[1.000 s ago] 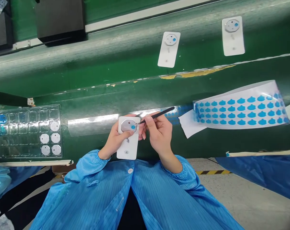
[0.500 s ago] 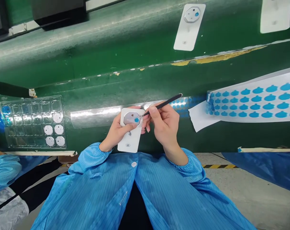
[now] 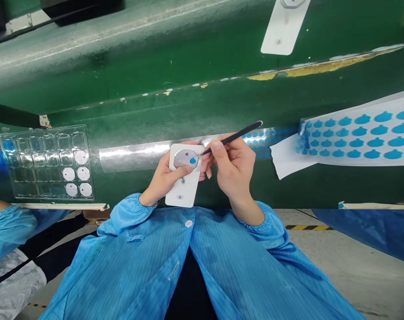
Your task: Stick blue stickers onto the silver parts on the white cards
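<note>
My left hand (image 3: 163,178) grips a white card (image 3: 184,186) that carries a grey octagonal metal part (image 3: 184,158). A small blue sticker (image 3: 192,161) lies on that part. My right hand (image 3: 233,169) pinches black tweezers (image 3: 235,138), and their tip touches the blue sticker. Both hands hover over the near edge of the green conveyor belt (image 3: 155,71).
A clear plastic tray (image 3: 46,162) with several round white discs lies at the left. A sheet of blue stickers (image 3: 355,133) lies at the right. Another white card with a part (image 3: 284,26) rides on the belt at the top. A co-worker's blue sleeve (image 3: 8,226) shows at left.
The view has shifted, so the belt cards have slid up and to the right. My hands hold the same pose, with the tweezers' tip still on the blue sticker.
</note>
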Demonstrator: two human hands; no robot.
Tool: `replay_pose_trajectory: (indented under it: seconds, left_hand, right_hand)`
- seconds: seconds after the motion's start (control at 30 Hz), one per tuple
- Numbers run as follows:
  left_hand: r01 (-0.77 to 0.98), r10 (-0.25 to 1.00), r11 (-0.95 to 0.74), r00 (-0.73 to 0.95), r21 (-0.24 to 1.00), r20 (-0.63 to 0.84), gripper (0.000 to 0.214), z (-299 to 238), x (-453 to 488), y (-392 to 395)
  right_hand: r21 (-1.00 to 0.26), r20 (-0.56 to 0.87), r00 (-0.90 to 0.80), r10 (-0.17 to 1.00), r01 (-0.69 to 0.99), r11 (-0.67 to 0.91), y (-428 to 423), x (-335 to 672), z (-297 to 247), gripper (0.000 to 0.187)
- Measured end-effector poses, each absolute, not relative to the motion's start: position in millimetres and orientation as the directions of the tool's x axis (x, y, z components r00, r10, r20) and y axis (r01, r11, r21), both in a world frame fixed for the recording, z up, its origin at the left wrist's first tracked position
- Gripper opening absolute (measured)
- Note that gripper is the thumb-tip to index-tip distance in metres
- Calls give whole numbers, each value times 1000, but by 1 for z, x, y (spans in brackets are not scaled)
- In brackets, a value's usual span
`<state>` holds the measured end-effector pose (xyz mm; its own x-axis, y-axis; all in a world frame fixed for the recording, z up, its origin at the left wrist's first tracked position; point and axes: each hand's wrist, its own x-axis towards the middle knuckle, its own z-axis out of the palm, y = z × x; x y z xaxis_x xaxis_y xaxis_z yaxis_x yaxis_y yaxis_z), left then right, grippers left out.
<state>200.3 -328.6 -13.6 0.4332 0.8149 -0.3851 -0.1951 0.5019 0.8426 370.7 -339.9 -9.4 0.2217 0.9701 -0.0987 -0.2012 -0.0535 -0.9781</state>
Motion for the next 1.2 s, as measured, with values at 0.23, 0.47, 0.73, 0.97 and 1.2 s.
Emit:
replay_pose_trajectory:
  seconds: [0.23,0.47,0.73,0.97,1.2]
  left_hand:
    - [-226,819,496,441,839,-365,56,-15,200,-330]
    - [-193,839,457,418,868,-349,54,-13,201,-331]
    - [-180,859,469,320,865,-399,55,-12,208,-334]
    - [-361,855,504,339,784,-393,68,-10,210,-337]
    - [-345,894,425,304,837,-329,61,-19,213,-341]
  right_hand:
    - [-985,-82,235,969,-165,-43,-341,370,-9,38]
    - [-986,-76,245,966,-164,-36,-342,369,-9,37]
    - [-987,102,371,923,-76,140,-345,364,-11,28]
    - [-997,27,207,978,-60,41,-345,369,-16,28]
    - [-983,-127,57,990,-138,-118,-346,360,-17,35]
